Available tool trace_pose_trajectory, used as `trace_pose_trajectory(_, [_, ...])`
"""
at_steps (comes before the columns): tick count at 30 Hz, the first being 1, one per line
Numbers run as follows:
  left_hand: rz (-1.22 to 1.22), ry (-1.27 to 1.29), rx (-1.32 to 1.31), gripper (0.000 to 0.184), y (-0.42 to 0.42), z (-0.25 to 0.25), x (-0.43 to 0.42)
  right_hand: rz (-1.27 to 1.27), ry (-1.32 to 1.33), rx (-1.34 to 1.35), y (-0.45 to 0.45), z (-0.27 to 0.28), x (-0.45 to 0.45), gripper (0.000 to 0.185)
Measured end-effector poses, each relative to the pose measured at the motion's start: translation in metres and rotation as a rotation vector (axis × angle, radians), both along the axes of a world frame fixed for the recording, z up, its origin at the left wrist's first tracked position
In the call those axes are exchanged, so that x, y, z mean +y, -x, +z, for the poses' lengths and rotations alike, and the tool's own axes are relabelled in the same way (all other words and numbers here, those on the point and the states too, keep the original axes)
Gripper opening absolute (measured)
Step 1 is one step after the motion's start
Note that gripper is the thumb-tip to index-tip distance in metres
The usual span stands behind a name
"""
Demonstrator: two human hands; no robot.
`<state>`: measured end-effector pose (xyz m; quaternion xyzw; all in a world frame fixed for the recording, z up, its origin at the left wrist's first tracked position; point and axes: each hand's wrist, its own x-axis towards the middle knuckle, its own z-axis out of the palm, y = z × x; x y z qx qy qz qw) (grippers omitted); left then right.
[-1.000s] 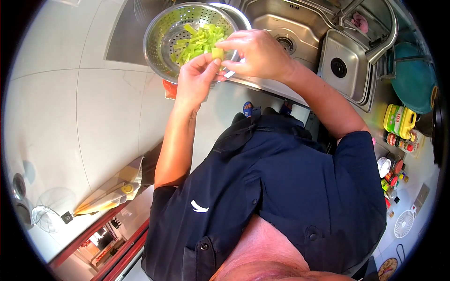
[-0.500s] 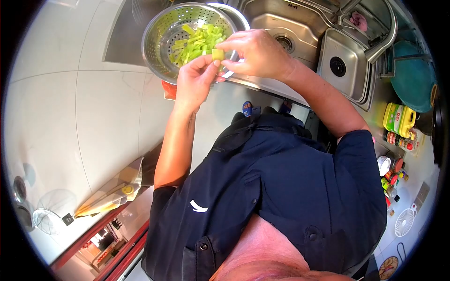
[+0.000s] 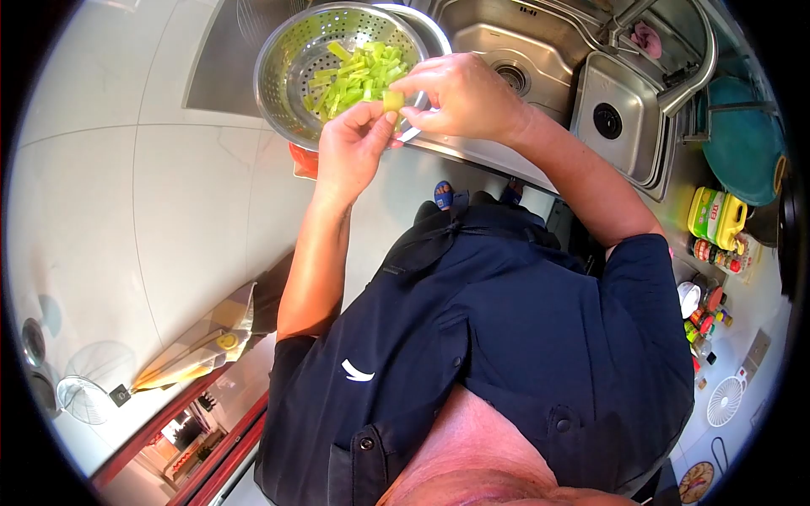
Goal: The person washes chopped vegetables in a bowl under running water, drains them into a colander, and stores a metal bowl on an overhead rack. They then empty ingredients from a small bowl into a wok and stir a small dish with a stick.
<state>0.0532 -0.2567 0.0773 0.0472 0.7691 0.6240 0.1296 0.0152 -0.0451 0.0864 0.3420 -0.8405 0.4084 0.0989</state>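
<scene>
Left hand and right hand pinch a squarish green chunk (smooth) near the perforated metal colander.

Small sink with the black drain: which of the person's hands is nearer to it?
Right. The right hand is left of the small sink; the left hand is farther left, by the colander.

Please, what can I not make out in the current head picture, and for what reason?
All in the head view:
Green piece: partly covered by the left hand; whether the right hand grips it is unclear.
Metal bowl: mostly hidden by the colander.
Red item: partly covered by the colander.
Small bottles: labels too small to read.
</scene>
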Motion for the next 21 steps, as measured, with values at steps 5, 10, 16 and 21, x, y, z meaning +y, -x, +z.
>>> trace_pose_trajectory(5, [-0.001,0.013,0.034,0.019,-0.001,-0.002,-0.001,0.017,-0.01,-0.024,0.001,0.001,-0.001,0.028])
trace_pose_trajectory(10, [-0.012,0.121,0.041,0.019,-0.004,0.003,-0.001,0.036,0.018,-0.035,0.008,-0.006,0.001,0.023])
trace_pose_trajectory(16, [0.038,-0.09,-0.113,0.022,-0.002,-0.004,-0.003,0.033,0.088,-0.046,0.009,-0.01,0.002,0.022])
trace_pose_trajectory(21, [0.045,-0.145,-0.167,0.026,-0.002,-0.002,-0.002,0.046,0.062,-0.042,0.004,-0.003,0.0,0.025])
